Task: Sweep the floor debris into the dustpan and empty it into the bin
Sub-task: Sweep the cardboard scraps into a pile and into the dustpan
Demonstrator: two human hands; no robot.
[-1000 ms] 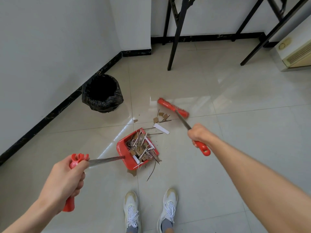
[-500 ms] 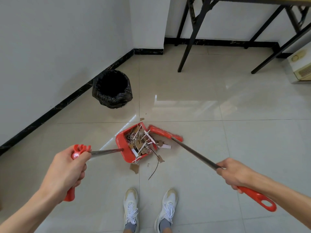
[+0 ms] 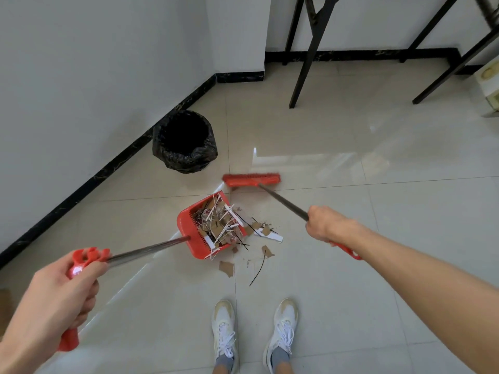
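Observation:
A red dustpan [image 3: 189, 228] rests on the tiled floor, piled with cardboard bits, white strips and thin sticks. My left hand [image 3: 62, 290] grips its red long handle at the lower left. My right hand [image 3: 325, 225] holds the broom's handle; the red broom head [image 3: 251, 180] is on the floor beyond the dustpan's mouth. Loose debris [image 3: 266, 231] lies at the pan's mouth, with a cardboard piece [image 3: 226, 268] and a black strand nearer my feet. The bin [image 3: 185, 143], lined with a black bag, stands open by the left wall.
Black table legs [image 3: 307, 52] stand at the back, more slant at the upper right. A cream appliance [image 3: 490, 82] sits at the right edge. My white shoes [image 3: 225, 334] are at the bottom. A black skirting line runs along the walls.
The broom head has moved away from the dustpan's mouth, out to the far side, and my right hand has slid up the handle. The dustpan stays put.

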